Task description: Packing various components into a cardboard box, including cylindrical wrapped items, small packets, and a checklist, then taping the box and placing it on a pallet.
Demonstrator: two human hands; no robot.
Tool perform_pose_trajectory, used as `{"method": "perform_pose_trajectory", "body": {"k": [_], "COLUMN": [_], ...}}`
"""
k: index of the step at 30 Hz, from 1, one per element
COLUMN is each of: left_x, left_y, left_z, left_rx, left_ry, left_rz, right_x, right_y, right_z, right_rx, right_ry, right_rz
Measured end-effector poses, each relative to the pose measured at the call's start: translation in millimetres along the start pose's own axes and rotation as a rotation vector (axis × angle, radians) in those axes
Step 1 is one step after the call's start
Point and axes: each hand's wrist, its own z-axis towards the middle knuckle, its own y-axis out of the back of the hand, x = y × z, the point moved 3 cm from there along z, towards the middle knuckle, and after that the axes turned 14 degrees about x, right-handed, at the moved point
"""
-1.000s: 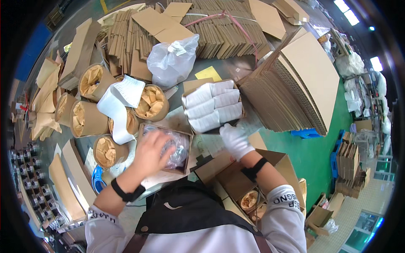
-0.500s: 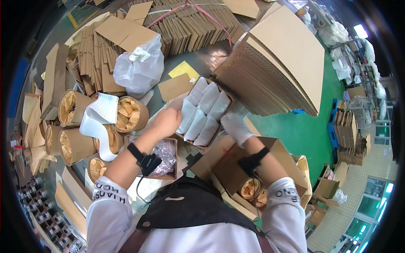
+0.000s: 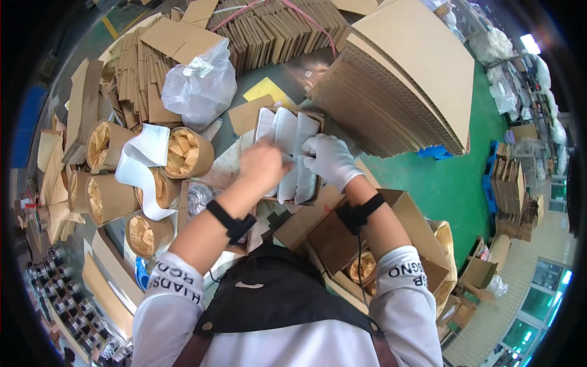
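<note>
An open cardboard box (image 3: 315, 193) holds two rows of white wrapped packets (image 3: 285, 129), standing close side by side. My bare left hand (image 3: 264, 165) lies over the left part of the box, against the packets. Its fingers bend down among them and are partly hidden and blurred, so whether it grips one cannot be told. My right hand (image 3: 333, 160), in a white glove, reaches over the box's right edge. Its bent fingertips rest on the packets where the two rows meet, thumb apart from forefinger.
Brown paper-stuffed tubs (image 3: 189, 153) stand at left, a paper strip (image 3: 137, 180) draped over them. A clear plastic bag (image 3: 199, 85) lies behind. Tall flat cardboard stacks (image 3: 379, 92) rise far right. An open carton (image 3: 336, 241) sits by my right forearm; a box of clear-wrapped items (image 3: 199, 196) is at left.
Both hands have moved inward from the box's sides onto the packets. The packets, leaning and fanned before, now stand straighter and closer together. The box sits straighter too.
</note>
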Motion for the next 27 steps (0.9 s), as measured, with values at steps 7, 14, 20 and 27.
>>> {"method": "perform_pose_trajectory", "body": {"k": [7,14,20,27], "left_x": [-19,-40,-48,-42], "left_y": [-23,-46,-40,-36], "left_z": [-2,-57,-42,-31], "left_rx": [-0.084,-0.231,-0.165,-0.083], "left_ry": [-0.064,-0.173,0.111,-0.052], "left_rz": [-0.122,-0.492,-0.492,-0.866], "right_x": [-3,5,35,22], "right_y": [-8,-17,-9,-18], "right_z": [-13,-54,-59,-66], "right_rx": [-0.073,-0.064,-0.036,-0.306], "right_ry": [0.119,0.351,0.330,0.282], "right_rz": [-0.187,0.091,0.254,0.214]}}
